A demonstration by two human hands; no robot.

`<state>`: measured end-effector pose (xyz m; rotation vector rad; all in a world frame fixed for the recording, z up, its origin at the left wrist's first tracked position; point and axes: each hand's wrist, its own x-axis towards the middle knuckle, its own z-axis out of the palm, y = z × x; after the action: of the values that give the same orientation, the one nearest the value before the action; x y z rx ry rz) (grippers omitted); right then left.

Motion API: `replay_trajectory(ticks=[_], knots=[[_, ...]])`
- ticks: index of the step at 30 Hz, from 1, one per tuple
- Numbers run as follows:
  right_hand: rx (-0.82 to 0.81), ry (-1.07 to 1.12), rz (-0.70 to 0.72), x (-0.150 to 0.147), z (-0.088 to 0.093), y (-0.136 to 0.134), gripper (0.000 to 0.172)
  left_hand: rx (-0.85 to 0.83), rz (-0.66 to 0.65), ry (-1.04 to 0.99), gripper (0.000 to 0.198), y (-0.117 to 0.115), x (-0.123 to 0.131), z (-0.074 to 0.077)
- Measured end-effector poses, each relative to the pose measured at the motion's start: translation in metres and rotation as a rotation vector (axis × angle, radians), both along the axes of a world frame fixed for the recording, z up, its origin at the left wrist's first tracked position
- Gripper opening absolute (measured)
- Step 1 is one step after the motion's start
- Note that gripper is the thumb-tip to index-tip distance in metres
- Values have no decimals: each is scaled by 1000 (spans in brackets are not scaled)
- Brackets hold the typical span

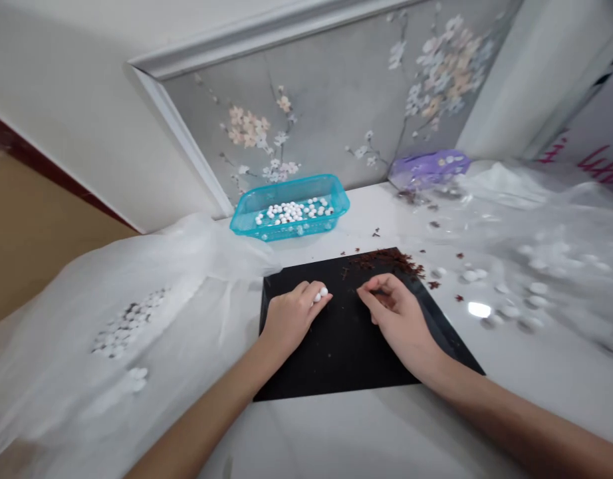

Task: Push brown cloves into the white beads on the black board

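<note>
My left hand [292,314] is closed around small white balls [323,291], which poke out between thumb and fingers above the black mat [331,356]. To its right, my right hand [393,316] has thumb and forefinger pinched together over the same mat. Whatever sits in that pinch is too small to make out. Just beyond the right hand, a loose pile of small reddish-brown, star-shaped pieces [386,261] lies along the mat's far edge.
A turquoise basket [243,216] with many white balls stands against the wall. At left, a clear plastic bag [187,253] holds more balls. On the right lie loose white balls [538,288], plastic sheeting [550,206] and a purple packet [426,169].
</note>
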<state>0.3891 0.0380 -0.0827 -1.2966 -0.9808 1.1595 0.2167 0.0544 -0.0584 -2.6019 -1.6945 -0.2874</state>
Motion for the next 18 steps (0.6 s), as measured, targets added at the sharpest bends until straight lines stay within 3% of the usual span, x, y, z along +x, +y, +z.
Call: replay_trajectory(ticks=[3, 8, 18], knots=[[31, 90, 47, -1, 1, 1, 29, 92, -94, 16, 28, 0, 6, -8], [19, 279, 180, 0, 10, 0, 31, 150, -160, -17, 30, -10, 12, -9], [-47, 395, 230, 4, 16, 4, 28, 17, -118, -129, 28, -6, 14, -7]])
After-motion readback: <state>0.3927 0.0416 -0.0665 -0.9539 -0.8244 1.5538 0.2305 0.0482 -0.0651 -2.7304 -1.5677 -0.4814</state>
